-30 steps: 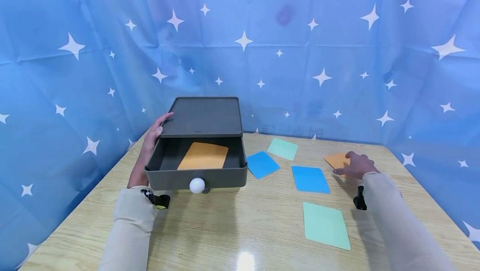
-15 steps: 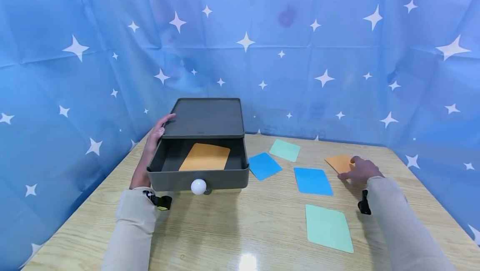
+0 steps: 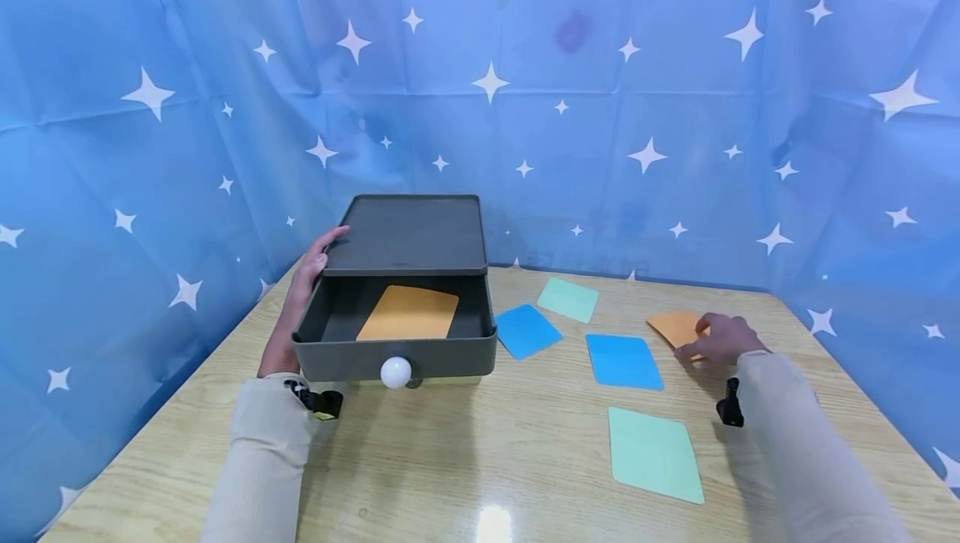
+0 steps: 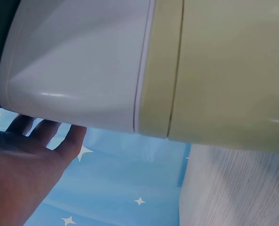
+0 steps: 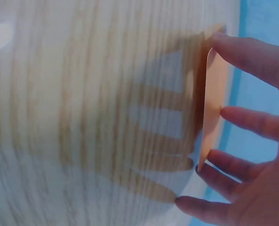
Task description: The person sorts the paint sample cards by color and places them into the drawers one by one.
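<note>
A dark grey drawer box (image 3: 408, 234) stands at the left of the table, its top drawer (image 3: 330, 353) pulled out. Inside lies an orange paper sheet (image 3: 408, 314); a white round knob (image 3: 395, 372) is on the drawer's front. My left hand (image 3: 303, 276) rests along the box's left side, fingers stretched toward the back. The left wrist view shows the white and pale yellow side wall (image 4: 83, 70) beside that hand (image 4: 31, 165). At the right, my right hand (image 3: 722, 338) pinches a second orange sheet (image 3: 671, 326), which bows up between thumb and fingers (image 5: 243, 123).
Two blue sheets (image 3: 624, 361) and two mint green sheets (image 3: 654, 455) lie flat on the wooden table (image 3: 540, 434) between the box and my right hand. A blue curtain with white stars (image 3: 570, 151) hangs behind and along both sides.
My right hand's fingers and thumb have closed in on the orange sheet at the right, and its near edge now bends up. The left hand stays at the box.
</note>
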`<state>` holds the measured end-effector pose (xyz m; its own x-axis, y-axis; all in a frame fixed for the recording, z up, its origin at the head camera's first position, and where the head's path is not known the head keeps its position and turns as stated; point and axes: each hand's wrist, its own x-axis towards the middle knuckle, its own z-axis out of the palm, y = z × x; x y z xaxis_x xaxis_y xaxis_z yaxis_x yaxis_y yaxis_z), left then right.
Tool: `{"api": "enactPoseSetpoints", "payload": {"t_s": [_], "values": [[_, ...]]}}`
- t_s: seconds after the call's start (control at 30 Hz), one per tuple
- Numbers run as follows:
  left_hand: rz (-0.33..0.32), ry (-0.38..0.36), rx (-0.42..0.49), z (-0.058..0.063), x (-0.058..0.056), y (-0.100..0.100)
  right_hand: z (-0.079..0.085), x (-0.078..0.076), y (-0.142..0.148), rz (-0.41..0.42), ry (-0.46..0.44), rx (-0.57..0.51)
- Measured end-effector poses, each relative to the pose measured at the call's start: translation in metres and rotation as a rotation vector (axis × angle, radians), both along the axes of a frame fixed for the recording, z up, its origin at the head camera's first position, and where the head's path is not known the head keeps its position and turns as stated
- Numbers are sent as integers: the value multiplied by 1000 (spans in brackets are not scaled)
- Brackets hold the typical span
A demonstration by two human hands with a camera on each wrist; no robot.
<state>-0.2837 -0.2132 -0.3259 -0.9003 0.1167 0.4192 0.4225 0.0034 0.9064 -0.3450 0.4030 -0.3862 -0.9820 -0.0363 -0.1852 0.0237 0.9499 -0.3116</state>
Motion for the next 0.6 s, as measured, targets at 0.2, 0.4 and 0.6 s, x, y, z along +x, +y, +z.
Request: {"api": "enactPoseSetpoints", "payload": {"t_s": [0.2,0.4,0.6], "values": [[-1,7,-2,-1,-2,-1,10,6,-7,8,13,29],[-4,11,2,-1,-1,-1,12,10,-11,47,21,42],[-8,19,2,-1,-2,0,18,12,-18,124,67,65]]}}
